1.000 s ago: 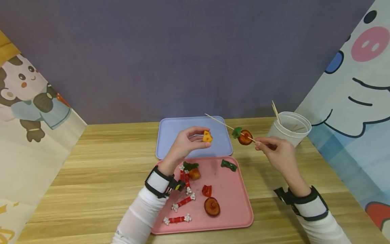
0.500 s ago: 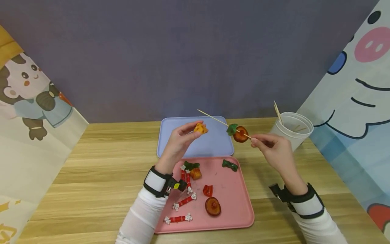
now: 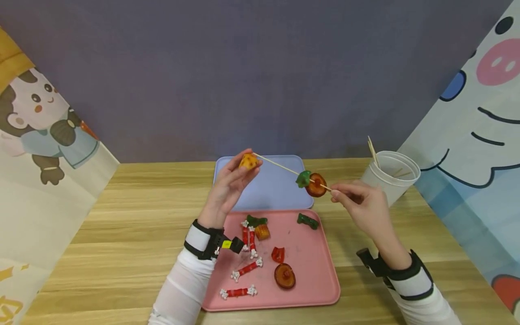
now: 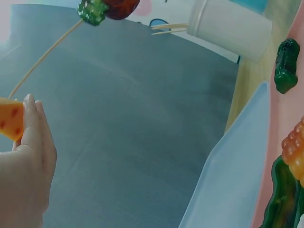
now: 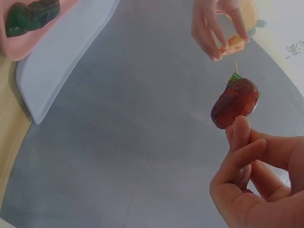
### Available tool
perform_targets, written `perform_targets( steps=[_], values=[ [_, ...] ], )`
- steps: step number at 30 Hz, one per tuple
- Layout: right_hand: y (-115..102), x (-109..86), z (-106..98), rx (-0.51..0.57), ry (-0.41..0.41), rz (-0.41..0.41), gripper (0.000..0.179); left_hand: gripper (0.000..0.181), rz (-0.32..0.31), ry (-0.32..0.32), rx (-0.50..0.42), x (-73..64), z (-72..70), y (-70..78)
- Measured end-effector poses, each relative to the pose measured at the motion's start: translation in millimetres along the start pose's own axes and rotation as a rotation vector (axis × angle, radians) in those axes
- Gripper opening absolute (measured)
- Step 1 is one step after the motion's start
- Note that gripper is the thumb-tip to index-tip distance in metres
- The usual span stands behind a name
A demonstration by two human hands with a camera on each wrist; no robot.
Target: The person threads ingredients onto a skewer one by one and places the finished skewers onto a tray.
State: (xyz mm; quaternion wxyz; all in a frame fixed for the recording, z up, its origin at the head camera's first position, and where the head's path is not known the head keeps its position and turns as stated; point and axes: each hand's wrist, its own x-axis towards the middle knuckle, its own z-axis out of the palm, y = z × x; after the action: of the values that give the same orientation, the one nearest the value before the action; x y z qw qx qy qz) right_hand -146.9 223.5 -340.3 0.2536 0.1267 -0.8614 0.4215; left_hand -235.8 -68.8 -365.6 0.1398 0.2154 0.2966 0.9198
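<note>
Between the fingertips of my left hand [image 3: 227,187] is a yellow-orange toy cheese wedge [image 3: 248,161] with darker spots. My right hand [image 3: 365,201] pinches the near end of a thin wooden skewer [image 3: 278,165]. A brown mushroom cap [image 3: 316,185] is threaded close to the right fingers, with a crumpled green vegetable piece [image 3: 303,178] against it. The skewer slants up to the left. Its tip meets the edge of the cheese wedge [image 4: 10,118] in the left wrist view; I cannot tell whether it has pierced it. Both hands are raised above the trays.
A pink tray [image 3: 313,284] holds several red-and-white bone-like pieces, a corn chunk [image 3: 262,232], a mushroom [image 3: 285,276], a red piece [image 3: 278,255] and green pieces. Behind it lies a blue tray [image 3: 280,194]. A white cup [image 3: 382,183] with skewers stands at right.
My left hand has moved left and up, turning the cheese wedge. The skewer in my right hand has shifted left, and its tip has come to the wedge.
</note>
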Motion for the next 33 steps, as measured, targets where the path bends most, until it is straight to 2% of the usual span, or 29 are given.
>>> perform_targets(
  steps=[5,12,25,29,33],
  values=[
    [-3.8,-3.6,-0.2,-0.012,-0.006,0.0,0.012,0.037,0.052,-0.001,-0.052,0.1,-2.6,3.6],
    [-4.2,-5.9,1.8,-0.023,-0.023,-0.017,0.013,0.035,0.11,-0.002,-0.066,0.3,-3.6,4.0],
    [-2.3,-5.2,4.2,-0.031,-0.04,0.002,0.013,0.038,0.129,0.005,-0.029,1.1,-2.7,2.6],
    [-1.4,-5.5,4.1,-0.042,-0.033,-0.003,0.013,0.039,0.122,0.022,0.022,1.0,-3.1,2.5],
    [-0.9,-5.9,3.5,-0.039,-0.026,-0.009,0.013,0.04,0.121,0.055,0.129,-0.1,-4.1,4.0]
  ],
)
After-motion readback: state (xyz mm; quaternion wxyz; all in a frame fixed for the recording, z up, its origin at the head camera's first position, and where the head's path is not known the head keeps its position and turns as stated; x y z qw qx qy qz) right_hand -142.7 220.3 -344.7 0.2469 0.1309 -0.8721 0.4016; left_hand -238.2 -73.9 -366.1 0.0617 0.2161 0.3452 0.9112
